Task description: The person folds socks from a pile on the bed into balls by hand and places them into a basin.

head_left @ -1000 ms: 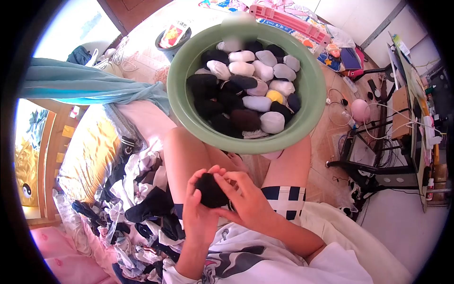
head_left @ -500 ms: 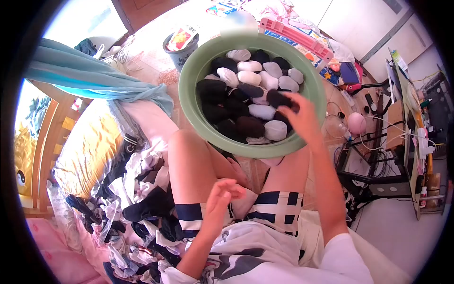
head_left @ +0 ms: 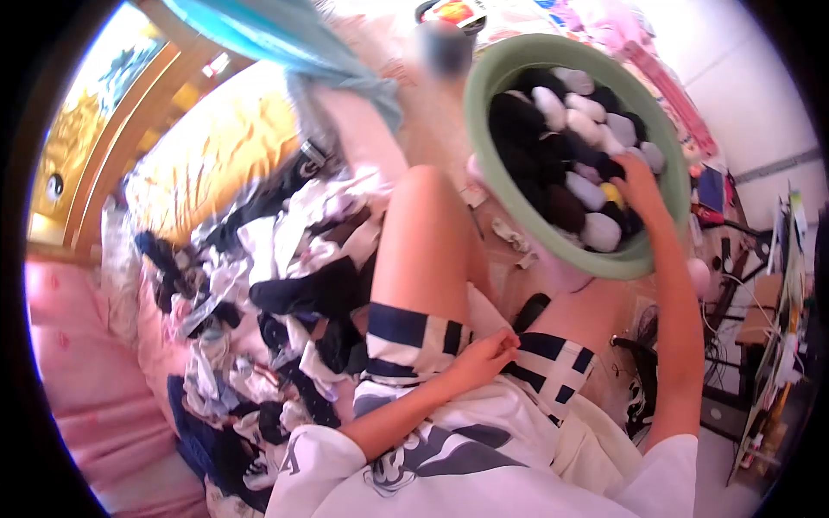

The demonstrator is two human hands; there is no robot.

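Green tub point(head_left: 477, 104) is holding rolled bundles point(head_left: 584, 128); inside it, the right hand point(head_left: 637, 183) is apparently gripping a black bundle point(head_left: 610, 169); outside it, the left hand point(head_left: 490, 354) is resting, fingers together.

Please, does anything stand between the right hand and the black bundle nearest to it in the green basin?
Nothing visible does. The right hand reaches over the rim of the green basin, and its fingers are right at that black bundle.

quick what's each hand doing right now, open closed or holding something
Left hand: loosely curled over the lap, nothing visible in it.
Right hand: fingers at a black bundle in the green basin; grip unclear.
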